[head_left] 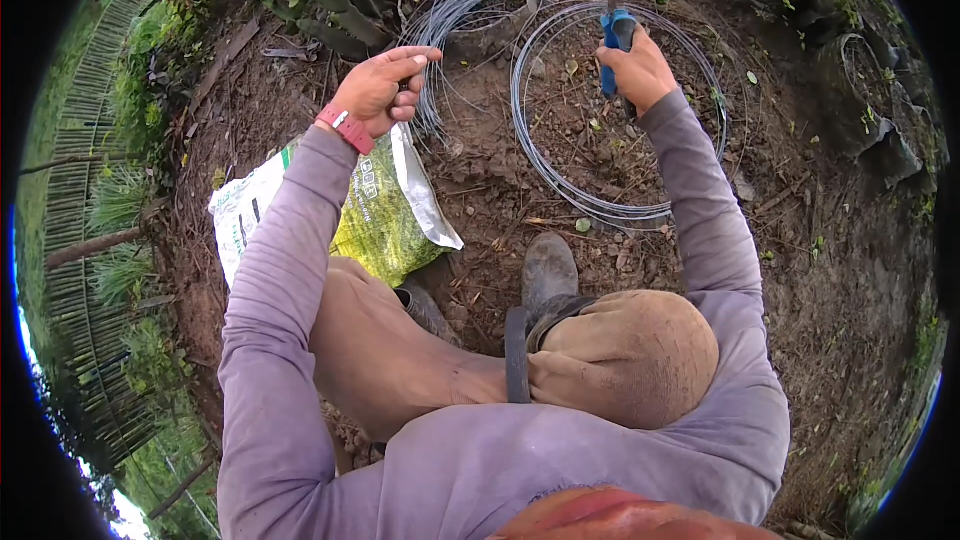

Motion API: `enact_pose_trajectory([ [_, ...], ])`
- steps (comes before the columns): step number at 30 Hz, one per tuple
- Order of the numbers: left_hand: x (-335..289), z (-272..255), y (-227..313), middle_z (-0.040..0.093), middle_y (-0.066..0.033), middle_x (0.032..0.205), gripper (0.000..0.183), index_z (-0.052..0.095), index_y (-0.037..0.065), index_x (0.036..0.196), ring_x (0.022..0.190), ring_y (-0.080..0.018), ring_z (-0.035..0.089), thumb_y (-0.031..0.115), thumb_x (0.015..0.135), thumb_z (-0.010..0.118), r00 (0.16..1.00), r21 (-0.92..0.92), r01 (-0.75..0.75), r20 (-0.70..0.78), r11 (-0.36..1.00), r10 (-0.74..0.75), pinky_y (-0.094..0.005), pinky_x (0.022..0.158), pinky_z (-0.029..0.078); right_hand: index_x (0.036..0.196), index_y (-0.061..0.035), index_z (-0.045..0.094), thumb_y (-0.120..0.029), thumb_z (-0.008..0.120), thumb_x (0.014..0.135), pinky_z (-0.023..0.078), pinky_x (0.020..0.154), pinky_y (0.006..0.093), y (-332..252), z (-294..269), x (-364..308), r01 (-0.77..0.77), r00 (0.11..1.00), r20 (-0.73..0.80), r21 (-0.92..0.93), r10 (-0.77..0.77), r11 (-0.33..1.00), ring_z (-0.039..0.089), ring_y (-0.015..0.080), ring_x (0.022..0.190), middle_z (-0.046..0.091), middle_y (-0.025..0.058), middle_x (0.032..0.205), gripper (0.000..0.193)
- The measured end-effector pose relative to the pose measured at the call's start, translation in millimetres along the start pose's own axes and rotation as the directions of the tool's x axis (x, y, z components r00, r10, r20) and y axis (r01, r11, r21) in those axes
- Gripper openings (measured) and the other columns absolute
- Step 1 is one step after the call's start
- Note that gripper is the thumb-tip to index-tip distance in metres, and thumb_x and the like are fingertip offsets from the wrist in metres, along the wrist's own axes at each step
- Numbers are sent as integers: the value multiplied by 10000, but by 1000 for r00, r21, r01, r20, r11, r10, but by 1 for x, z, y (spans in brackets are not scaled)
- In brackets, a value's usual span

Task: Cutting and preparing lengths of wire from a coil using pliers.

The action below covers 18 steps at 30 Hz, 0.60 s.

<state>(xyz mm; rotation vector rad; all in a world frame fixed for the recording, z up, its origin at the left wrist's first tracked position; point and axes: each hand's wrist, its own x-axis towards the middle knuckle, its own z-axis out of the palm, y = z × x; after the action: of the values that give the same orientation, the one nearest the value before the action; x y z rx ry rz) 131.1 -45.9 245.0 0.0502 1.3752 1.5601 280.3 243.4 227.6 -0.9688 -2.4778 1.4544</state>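
Note:
My right hand (pixel 640 70) grips a pair of pliers (pixel 612 28) with blue and dark handles, its metal jaws pointing away from me. Below and around that hand lies a large coil of grey wire (pixel 522 120) on the soil. My left hand (pixel 385 90), with a red watch at the wrist, has its thumb against the outstretched index finger and the other fingers curled. Whatever it may pinch is too thin to make out. Beside it rests a bundle of cut wire lengths (pixel 445 25). A white and yellow-green sack (pixel 385 220) lies under my left forearm.
My boots (pixel 549 270) stand on brown soil (pixel 480 190) with leaves and twigs. Thick green stems (pixel 340 15) rise at the far left, and a slatted fence (pixel 85 240) runs along the left. Dark crumpled sheeting (pixel 885 145) lies at the right.

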Motion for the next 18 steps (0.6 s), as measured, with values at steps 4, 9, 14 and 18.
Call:
enact_pose_trajectory([
  [4,5,-3,-3,428,37,662,255,524,51,1166,485,-22,322,136,927,492,1000,2,-2,-23,1000,2,-153,385,272,1182,7,480,-198,624,761,440,754,335,13,1,-6,6,999,43,12,-6,1000,553,220,828,584,111,912,490],
  [9,-7,-6,-3,465,5,634,223,548,15,1110,463,-50,353,100,913,488,1000,-29,-19,22,999,20,-187,376,301,1213,-52,475,-64,552,805,444,632,271,1,6,-8,68,998,-18,297,-66,952,531,122,732,555,39,913,415],
  [14,-13,-8,-3,475,-18,617,196,572,39,1064,444,-71,370,114,905,486,1000,22,-22,-6,1000,22,-205,387,315,1206,-71,443,-105,548,852,490,535,305,-4,1,0,-3,996,-83,271,26,963,543,145,744,517,40,914,372],
  [18,-11,-7,-6,481,-22,625,180,573,32,1030,445,-77,379,100,888,488,1000,30,-9,-8,1000,10,-215,391,328,1205,-71,424,-157,559,875,501,500,325,2,-2,-2,-50,996,-43,384,72,922,553,153,722,515,48,873,367],
])
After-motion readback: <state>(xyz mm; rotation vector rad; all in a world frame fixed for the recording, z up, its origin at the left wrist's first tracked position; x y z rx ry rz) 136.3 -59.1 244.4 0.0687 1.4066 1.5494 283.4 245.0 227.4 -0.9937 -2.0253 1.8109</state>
